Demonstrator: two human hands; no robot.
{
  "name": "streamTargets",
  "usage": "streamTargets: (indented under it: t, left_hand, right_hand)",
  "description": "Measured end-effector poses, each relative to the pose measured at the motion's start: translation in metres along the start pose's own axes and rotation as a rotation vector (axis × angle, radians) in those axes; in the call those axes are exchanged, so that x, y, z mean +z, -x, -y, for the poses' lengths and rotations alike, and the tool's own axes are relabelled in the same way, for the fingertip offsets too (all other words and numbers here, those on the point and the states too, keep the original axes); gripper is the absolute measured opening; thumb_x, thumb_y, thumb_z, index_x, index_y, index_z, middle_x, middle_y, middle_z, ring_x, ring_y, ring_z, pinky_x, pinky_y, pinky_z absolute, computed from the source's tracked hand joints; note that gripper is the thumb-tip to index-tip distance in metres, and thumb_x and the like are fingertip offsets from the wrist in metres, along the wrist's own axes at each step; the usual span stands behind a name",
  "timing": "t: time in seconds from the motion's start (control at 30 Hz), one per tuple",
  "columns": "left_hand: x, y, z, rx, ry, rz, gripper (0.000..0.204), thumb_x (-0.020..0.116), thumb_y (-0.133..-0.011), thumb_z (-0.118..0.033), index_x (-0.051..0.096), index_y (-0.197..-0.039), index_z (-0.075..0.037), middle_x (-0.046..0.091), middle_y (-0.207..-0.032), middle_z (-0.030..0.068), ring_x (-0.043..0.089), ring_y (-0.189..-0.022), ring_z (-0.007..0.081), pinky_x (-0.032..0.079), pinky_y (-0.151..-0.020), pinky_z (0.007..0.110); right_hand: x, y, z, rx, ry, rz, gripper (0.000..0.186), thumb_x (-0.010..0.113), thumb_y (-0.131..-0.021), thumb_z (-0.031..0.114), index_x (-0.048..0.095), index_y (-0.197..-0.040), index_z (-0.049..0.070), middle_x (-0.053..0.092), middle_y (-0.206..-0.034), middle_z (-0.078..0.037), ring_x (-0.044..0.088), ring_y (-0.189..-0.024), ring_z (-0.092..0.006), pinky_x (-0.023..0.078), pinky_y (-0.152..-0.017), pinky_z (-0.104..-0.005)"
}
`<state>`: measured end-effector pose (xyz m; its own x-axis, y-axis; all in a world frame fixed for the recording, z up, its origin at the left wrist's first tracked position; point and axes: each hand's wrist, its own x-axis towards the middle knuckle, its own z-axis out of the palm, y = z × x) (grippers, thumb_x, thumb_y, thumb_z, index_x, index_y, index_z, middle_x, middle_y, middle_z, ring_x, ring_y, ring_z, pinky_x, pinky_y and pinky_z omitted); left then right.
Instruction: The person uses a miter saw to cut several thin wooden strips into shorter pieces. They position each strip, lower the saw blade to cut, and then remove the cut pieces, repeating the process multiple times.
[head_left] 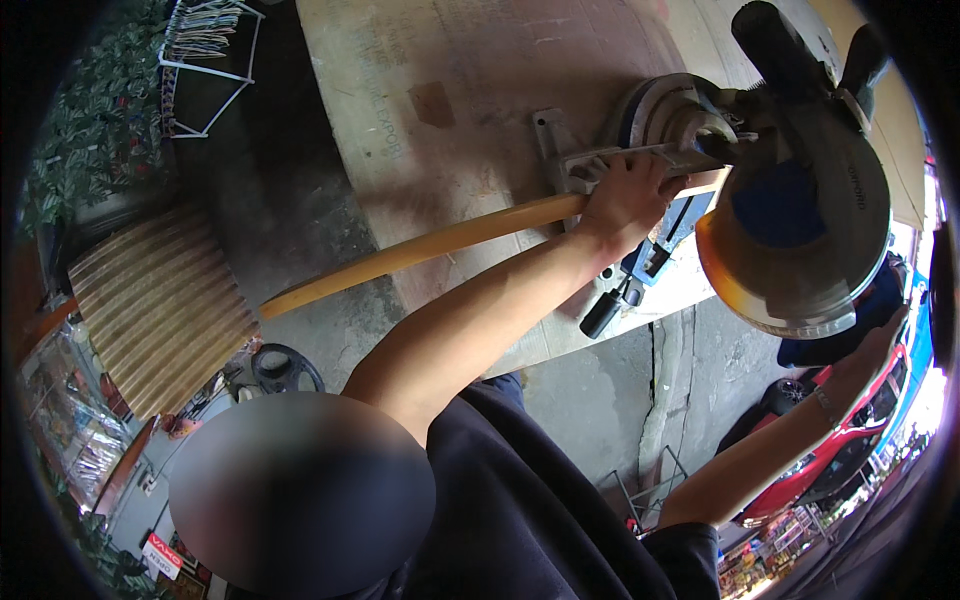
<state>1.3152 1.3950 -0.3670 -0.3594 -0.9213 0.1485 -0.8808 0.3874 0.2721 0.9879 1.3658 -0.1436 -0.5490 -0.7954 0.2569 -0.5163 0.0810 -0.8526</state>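
My left hand (632,200) is closed over a long wooden strip (430,245), pressing it against the metal fence (600,165) of a miter saw (805,210). The strip's near end lies beside the saw's guard, and its long part runs leftward past the table edge. My right arm reaches out to the right, with my right hand (880,345) beside a dark blue part (840,312) below the round guard. Its fingers are hard to make out, so its grip is unclear. A blue clamp with a black knob (600,314) sits just below my left hand.
The saw stands on a worn wooden table (470,90) that has a dark patch. A ribbed tan panel (165,310) is at the left, near a white rack (215,70) and leafy greenery (100,120). Concrete floor (590,410) shows below; a red vehicle (800,480) is at the right.
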Motion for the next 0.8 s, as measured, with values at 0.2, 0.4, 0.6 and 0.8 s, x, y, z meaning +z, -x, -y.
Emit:
streamTargets:
  t: [0.2,0.4,0.6,0.8]
  left_hand:
    - [0.001,-0.002,0.002,0.012,0.0,-0.042,0.057,0.057,-0.094,-0.011,0.047,-0.15,-0.02,0.056,-0.117,0.0116,0.054,-0.112,0.0261,0.045,-0.083,0.041]
    - [0.001,-0.001,0.002,0.026,0.052,-0.103,0.058,0.058,-0.093,-0.012,0.048,-0.15,-0.02,0.057,-0.115,0.0111,0.055,-0.11,0.0257,0.046,-0.084,0.041]
    - [0.0,-0.001,0.002,0.033,0.034,-0.066,0.06,0.058,-0.093,-0.012,0.046,-0.151,-0.02,0.058,-0.116,0.0105,0.054,-0.113,0.0255,0.045,-0.089,0.042]
    - [-0.003,0.0,0.002,0.015,0.041,-0.04,0.059,0.055,-0.095,-0.01,0.045,-0.152,-0.021,0.058,-0.117,0.0113,0.055,-0.113,0.0261,0.045,-0.09,0.043]
  right_hand:
    - [0.053,0.059,0.042,0.129,-0.238,-0.084,0.054,0.063,-0.099,0.049,0.036,-0.061,0.022,0.019,-0.065,0.008,0.019,-0.058,-0.0086,0.017,-0.054,-0.0286]
    - [0.042,0.053,0.035,0.2,-0.006,-0.31,0.056,0.062,-0.099,0.051,0.037,-0.06,0.02,0.019,-0.064,0.007,0.018,-0.058,-0.0086,0.018,-0.054,-0.0288]
    - [0.035,0.052,0.026,0.169,0.064,-0.276,0.058,0.059,-0.101,0.05,0.039,-0.06,0.014,0.017,-0.066,0.006,0.016,-0.06,-0.01,0.015,-0.054,-0.0296]
    - [0.041,0.062,0.035,0.183,0.139,-0.285,0.058,0.056,-0.103,0.047,0.035,-0.059,0.016,0.017,-0.065,0.006,0.018,-0.058,-0.0097,0.019,-0.053,-0.0287]
